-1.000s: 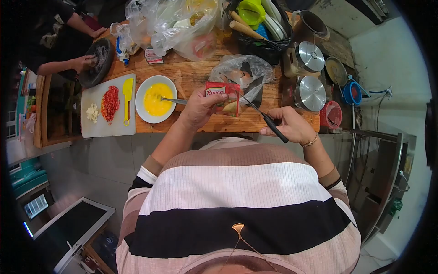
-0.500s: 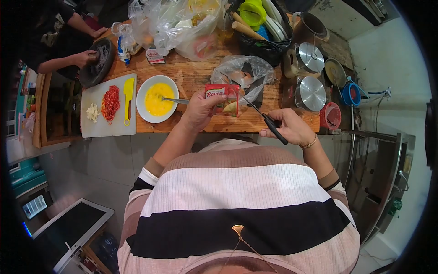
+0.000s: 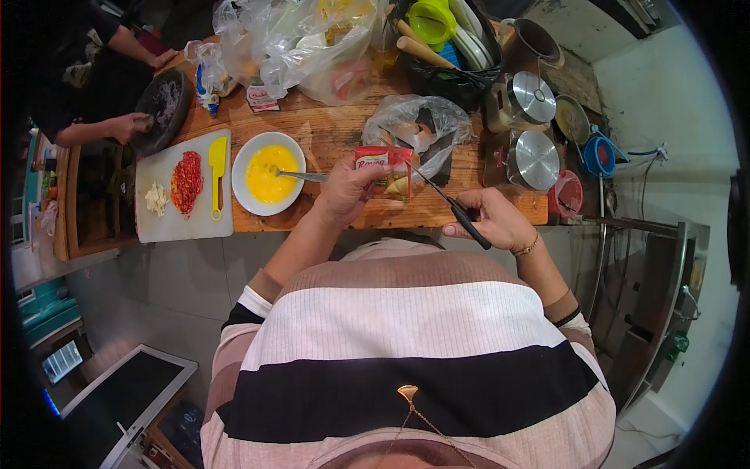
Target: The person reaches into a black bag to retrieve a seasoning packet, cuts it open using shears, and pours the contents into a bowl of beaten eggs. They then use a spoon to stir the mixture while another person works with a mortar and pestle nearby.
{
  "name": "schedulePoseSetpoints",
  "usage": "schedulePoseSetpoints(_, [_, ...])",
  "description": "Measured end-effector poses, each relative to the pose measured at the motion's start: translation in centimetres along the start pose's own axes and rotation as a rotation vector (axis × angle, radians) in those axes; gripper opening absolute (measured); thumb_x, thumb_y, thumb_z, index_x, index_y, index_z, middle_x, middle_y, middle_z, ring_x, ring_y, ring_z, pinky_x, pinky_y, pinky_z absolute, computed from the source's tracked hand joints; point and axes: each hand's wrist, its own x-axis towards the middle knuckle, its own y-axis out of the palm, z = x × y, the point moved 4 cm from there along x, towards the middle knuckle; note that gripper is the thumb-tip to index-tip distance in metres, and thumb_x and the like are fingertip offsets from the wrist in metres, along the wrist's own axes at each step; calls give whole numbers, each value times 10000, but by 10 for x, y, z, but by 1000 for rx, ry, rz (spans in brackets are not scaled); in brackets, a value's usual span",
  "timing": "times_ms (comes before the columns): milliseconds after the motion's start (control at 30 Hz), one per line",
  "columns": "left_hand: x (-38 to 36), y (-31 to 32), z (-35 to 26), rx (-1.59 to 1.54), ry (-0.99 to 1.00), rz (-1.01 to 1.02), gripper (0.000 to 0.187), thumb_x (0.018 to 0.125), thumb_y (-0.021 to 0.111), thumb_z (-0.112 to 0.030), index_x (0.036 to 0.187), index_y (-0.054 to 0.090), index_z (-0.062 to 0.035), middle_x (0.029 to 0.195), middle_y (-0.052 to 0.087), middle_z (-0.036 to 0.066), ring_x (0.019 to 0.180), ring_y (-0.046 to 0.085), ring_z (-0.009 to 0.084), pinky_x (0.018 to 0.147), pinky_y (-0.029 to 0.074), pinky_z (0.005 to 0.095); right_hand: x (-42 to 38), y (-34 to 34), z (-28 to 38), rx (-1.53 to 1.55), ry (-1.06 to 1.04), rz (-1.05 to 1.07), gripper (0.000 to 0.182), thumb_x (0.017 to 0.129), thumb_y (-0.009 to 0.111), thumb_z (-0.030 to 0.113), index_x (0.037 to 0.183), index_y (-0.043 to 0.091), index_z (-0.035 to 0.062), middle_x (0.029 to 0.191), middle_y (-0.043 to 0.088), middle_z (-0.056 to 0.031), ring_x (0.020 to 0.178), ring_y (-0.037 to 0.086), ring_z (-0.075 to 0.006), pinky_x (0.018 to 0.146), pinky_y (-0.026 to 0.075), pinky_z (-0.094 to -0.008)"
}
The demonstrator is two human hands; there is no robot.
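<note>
My left hand (image 3: 345, 190) pinches a red seasoning sachet (image 3: 398, 186) above the table's front edge, thumb across its face. In my right hand (image 3: 500, 220) is a pair of black-handled scissors (image 3: 467, 223). Its thin blades point up and left, with the tips at the sachet's upper right corner. How far the blades are apart is too small to tell. Just left of my left hand stands a white bowl (image 3: 241, 187) of beaten egg, with a fork (image 3: 301, 174) resting in it. Behind the sachet lies a clear plastic bag (image 3: 453, 125) with eggshells.
A white cutting board (image 3: 168, 225) carries chopped red chili (image 3: 186, 184), chopped garlic (image 3: 156, 199) and a yellow knife (image 3: 217, 180). At far left another person's hand (image 3: 129, 127) works at a stone mortar (image 3: 164, 109). Plastic bags (image 3: 301, 47) and lidded containers (image 3: 533, 160) stand behind and right.
The other person's hand has moved left and down at the mortar. My hands keep almost the same pose, with the scissors tips still at the sachet's corner. The view has shifted slightly.
</note>
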Motion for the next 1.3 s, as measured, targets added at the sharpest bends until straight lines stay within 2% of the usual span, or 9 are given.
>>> schedulePoseSetpoints(500, [7,-8,2,17,-14,-2,247,832,637,-69,1071,599,-19,988,670,88,904,658,153,785,563,302,6,-2,2,-29,68,-11,486,697,796,471,652,594,31,543,489,-8,529,434,-89,491,366,-288])
schedulePoseSetpoints(600, [9,-5,1,27,-19,-27,246,827,648,-75,1063,605,-26,979,671,80,888,656,147,764,558,286,7,1,-5,-21,78,-35,485,712,785,470,645,592,31,534,472,-2,522,420,-90,483,359,-287])
schedulePoseSetpoints(700, [12,-6,4,31,-17,-12,252,819,661,-79,1061,608,-32,974,672,71,861,653,139,725,544,259,8,7,-9,41,28,-67,469,753,794,383,618,488,54,572,345,68,552,303,-45,455,238,-246])
schedulePoseSetpoints(800, [9,0,4,35,-13,-51,219,830,662,-93,1039,626,-36,954,677,63,811,634,114,663,500,226,6,11,-13,82,42,-57,470,777,776,374,612,477,51,573,337,66,556,292,-49,460,230,-248])
schedulePoseSetpoints(900, [10,5,9,42,-9,-57,202,837,661,-102,1029,638,-42,948,680,59,803,632,105,659,489,220,4,14,-15,123,52,-35,500,753,750,480,614,560,38,526,417,16,515,380,-84,464,312,-281])
schedulePoseSetpoints(1200, [9,15,15,149,-5,-68,235,830,718,-197,1024,652,-82,927,690,19,820,645,104,703,502,250,2,6,-16,9,80,-67,548,701,767,527,606,547,34,519,404,16,507,379,-93,462,306,-287])
schedulePoseSetpoints(1300, [11,16,18,134,5,-86,250,822,735,-223,1018,654,-90,917,690,11,798,645,99,688,496,242,0,6,-14,30,44,-89,530,763,767,429,591,451,39,561,319,47,553,291,-75,467,228,-278])
